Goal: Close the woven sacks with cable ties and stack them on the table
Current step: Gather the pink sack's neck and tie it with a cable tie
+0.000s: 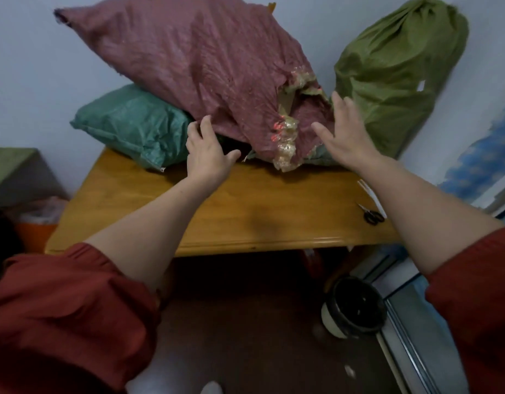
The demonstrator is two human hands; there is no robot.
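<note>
A large dusty-red woven sack (188,61) leans tilted on top of a teal woven sack (132,123) that lies flat on the wooden table (245,211). An olive-green sack (396,78) stands upright at the back right, tied at its top. My left hand (208,155) touches the red sack's lower edge with spread fingers. My right hand (345,132) is spread flat just off the red sack's torn, taped corner (288,137); contact is unclear. Neither hand grips anything.
Black-handled scissors (372,216) and white cable ties (366,191) lie near the table's right edge. A round bin (353,305) stands on the floor under the table's right side. An orange tub (35,226) sits left of the table.
</note>
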